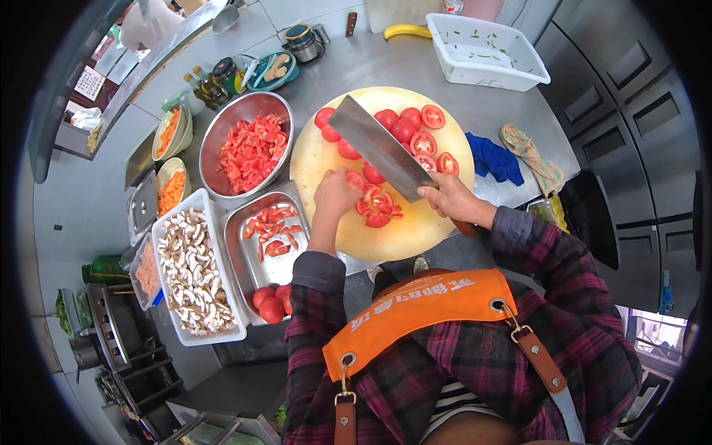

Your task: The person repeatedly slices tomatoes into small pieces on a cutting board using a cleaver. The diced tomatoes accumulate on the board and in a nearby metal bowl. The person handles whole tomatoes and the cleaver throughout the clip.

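Through the head camera I see the right hand (pixel 451 199) wrapped around the handle of a broad cleaver (pixel 380 147), its blade slanting over a round cutting board (pixel 386 241); the left hand (pixel 337 194) is curled beside a tomato piece (pixel 354 180), and I cannot tell if it grips it; tomato wedges (pixel 377 208) lie near the blade, with tomato halves (pixel 404 130) farther back; leftward, I see a metal bowl (pixel 256 102) of chopped tomato (pixel 248 152) and a metal tray (pixel 241 273)
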Action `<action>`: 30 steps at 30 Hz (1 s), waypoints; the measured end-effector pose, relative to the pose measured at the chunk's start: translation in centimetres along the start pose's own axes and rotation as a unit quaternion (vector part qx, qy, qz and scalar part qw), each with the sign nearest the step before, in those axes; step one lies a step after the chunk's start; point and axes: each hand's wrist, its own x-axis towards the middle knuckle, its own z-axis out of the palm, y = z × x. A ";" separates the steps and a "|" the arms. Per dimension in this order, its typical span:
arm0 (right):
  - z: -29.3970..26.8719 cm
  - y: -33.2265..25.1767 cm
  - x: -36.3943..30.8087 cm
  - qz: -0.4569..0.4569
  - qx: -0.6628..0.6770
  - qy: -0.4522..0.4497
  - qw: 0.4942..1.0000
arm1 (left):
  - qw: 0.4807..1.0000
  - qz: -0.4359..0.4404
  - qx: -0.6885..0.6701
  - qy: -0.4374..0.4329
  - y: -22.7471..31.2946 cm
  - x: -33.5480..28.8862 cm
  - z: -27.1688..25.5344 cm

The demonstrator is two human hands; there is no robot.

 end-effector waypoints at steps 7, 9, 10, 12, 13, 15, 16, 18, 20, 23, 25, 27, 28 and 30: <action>0.0 0.9 -0.3 0.075 -0.045 -0.218 0.972 | 0.812 -0.116 -0.445 0.360 -6.9 -6.5 -1.6; 0.5 1.3 0.4 0.063 -0.104 -0.253 0.960 | 0.760 -0.131 -0.507 0.386 -6.8 -7.8 -1.4; 0.8 1.4 1.0 0.053 -0.132 -0.264 0.954 | 0.727 -0.139 -0.541 0.400 -6.4 -8.1 -1.4; 0.5 1.7 2.0 0.057 -0.126 -0.256 0.957 | 0.800 -0.081 -0.447 0.393 -4.9 -8.7 -0.3; 0.4 1.6 2.8 0.075 -0.137 -0.232 0.960 | 0.837 -0.052 -0.381 0.390 -4.1 -8.8 0.3; -0.4 1.3 4.0 0.085 -0.175 -0.189 0.963 | 0.883 0.031 -0.274 0.379 -2.3 -8.3 1.6; -0.8 1.0 4.4 0.062 -0.180 -0.187 0.964 | 0.906 0.060 -0.241 0.343 -1.4 -8.3 2.3; -1.7 0.2 4.6 0.048 -0.191 -0.177 0.964 | 0.944 0.131 -0.116 0.278 -0.3 -8.2 2.9; -1.9 -0.9 3.8 0.005 -0.237 -0.163 0.958 | 0.958 0.169 -0.068 0.221 0.5 -8.5 3.3; -1.7 -3.0 2.4 -0.085 -0.336 -0.143 0.927 | 0.960 0.214 -0.072 0.165 0.5 -9.9 3.4; -1.6 -4.2 1.7 -0.111 -0.394 -0.147 0.901 | 0.959 0.213 -0.087 0.167 -0.1 -11.0 3.4; -1.5 -4.6 1.2 -0.129 -0.415 -0.162 0.886 | 0.964 0.184 -0.093 0.167 -0.7 -11.3 3.6; -1.2 -4.6 1.2 -0.111 -0.453 -0.182 0.865 | 0.965 0.174 -0.107 0.167 -0.8 -11.3 3.8; -0.2 -4.2 1.5 -0.149 -0.490 -0.204 0.835 | 0.964 0.165 -0.117 0.173 -1.0 -11.1 4.2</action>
